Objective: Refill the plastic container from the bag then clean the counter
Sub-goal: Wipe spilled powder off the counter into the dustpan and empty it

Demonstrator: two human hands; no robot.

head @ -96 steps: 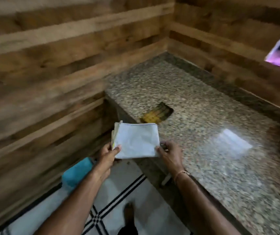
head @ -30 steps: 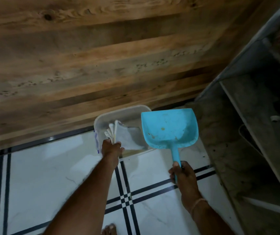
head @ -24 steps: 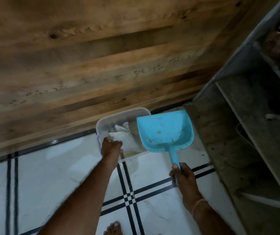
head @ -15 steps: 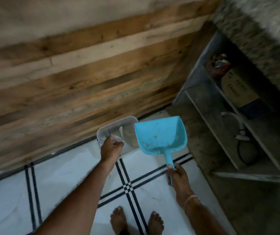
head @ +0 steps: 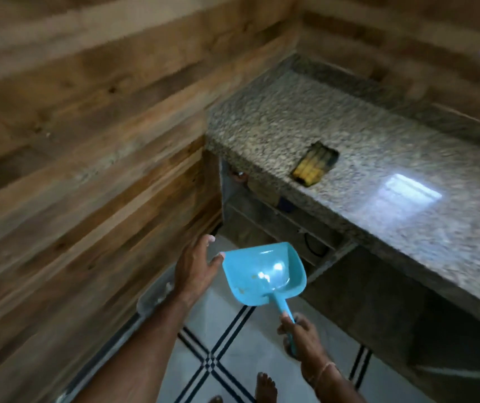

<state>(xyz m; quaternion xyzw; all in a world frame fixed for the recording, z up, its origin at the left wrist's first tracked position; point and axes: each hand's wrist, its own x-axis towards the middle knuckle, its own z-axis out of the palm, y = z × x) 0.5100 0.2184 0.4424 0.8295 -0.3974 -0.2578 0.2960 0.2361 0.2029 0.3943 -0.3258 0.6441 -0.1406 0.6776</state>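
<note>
My right hand [head: 300, 333] grips the handle of a turquoise plastic dustpan [head: 262, 271], held above the floor with its scoop facing up and a few crumbs inside. My left hand [head: 195, 269] hovers just left of the scoop, fingers spread and holding nothing. A pale plastic tub [head: 153, 298] sits on the floor against the wooden wall, mostly hidden behind my left forearm. The speckled granite counter [head: 378, 181] fills the right side, with a rectangular slot [head: 316, 167] cut in it showing something yellow.
Wooden plank walls enclose the left side and the back. Open shelves [head: 285, 225] under the counter hold a box and a cable. The white tiled floor [head: 233, 356] has dark stripe lines, and my bare feet [head: 265, 385] stand at the bottom edge.
My left hand let go of the white cloth in the tub and rose, open. The view lifted from the floor to the counter. My right hand still holds the dustpan.
</note>
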